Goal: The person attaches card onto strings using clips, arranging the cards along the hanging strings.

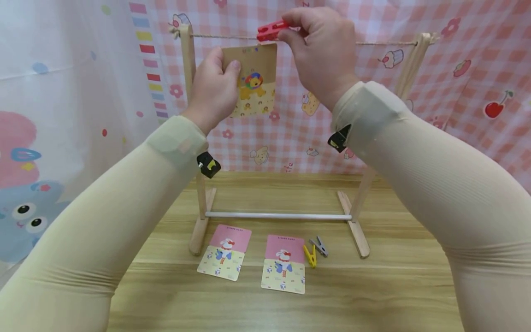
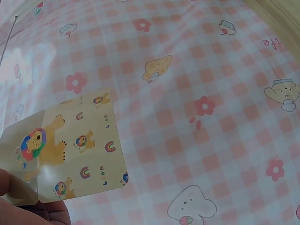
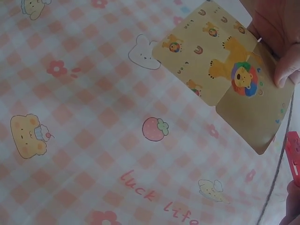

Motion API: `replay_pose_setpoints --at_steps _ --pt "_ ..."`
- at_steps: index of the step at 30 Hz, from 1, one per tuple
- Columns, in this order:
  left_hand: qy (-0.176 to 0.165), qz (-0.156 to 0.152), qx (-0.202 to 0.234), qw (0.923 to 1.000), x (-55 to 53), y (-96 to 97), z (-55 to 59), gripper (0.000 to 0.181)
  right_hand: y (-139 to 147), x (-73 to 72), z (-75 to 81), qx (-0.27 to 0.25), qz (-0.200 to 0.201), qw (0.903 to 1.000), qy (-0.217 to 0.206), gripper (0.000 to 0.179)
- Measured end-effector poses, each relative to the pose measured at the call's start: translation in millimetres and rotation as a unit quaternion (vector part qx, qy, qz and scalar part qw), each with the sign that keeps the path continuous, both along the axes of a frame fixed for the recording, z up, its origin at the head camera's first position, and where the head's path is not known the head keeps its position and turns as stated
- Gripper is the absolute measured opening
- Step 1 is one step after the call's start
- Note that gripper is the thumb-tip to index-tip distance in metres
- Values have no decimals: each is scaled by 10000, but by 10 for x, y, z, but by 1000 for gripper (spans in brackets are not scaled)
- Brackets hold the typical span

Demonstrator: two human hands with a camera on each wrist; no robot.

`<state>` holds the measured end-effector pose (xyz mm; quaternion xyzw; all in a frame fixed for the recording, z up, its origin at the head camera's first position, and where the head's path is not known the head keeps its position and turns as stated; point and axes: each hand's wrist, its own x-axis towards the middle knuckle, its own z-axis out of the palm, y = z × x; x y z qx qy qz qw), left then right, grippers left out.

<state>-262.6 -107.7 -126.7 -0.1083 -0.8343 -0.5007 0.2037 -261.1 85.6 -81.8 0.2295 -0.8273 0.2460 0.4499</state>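
My left hand (image 1: 215, 87) pinches a tan-and-yellow lion card (image 1: 263, 64) by its left side, thumb across the front. The card hangs upright, its top edge just below a thin rope (image 1: 224, 36). Above the card's top right corner, my right hand (image 1: 325, 53) holds a red clothespin (image 1: 271, 31) between thumb and fingers, level with the rope. In the right wrist view, the clothespin (image 3: 294, 154) shows beside the rope, apart from the card (image 3: 243, 79). The left wrist view shows the card's lower part (image 2: 79, 145) with small lions and rainbows.
A wooden stand (image 1: 188, 64) carries the rope between two posts, with a white rod (image 1: 278, 215) low down. On the wooden table (image 1: 290, 313) lie two pink rabbit cards (image 1: 225, 251), a yellow clothespin (image 1: 309, 256) and a grey clothespin (image 1: 319, 246). A checked curtain (image 1: 282, 147) hangs behind.
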Motion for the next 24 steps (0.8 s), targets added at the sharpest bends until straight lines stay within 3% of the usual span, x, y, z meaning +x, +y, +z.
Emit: replay_pose_setpoints --at_steps 8,15,24 --pt "32 -29 8 10000 3 2 -11 30 -49 10 8 284 -144 9989 -340 30" --pt "14 -39 -13 10000 11 1 -6 32 -45 -18 -2 657 59 9977 -136 29" --pt "-32 -22 7 10000 2 -12 -17 31 -73 -26 -21 961 6 9950 -263 29"
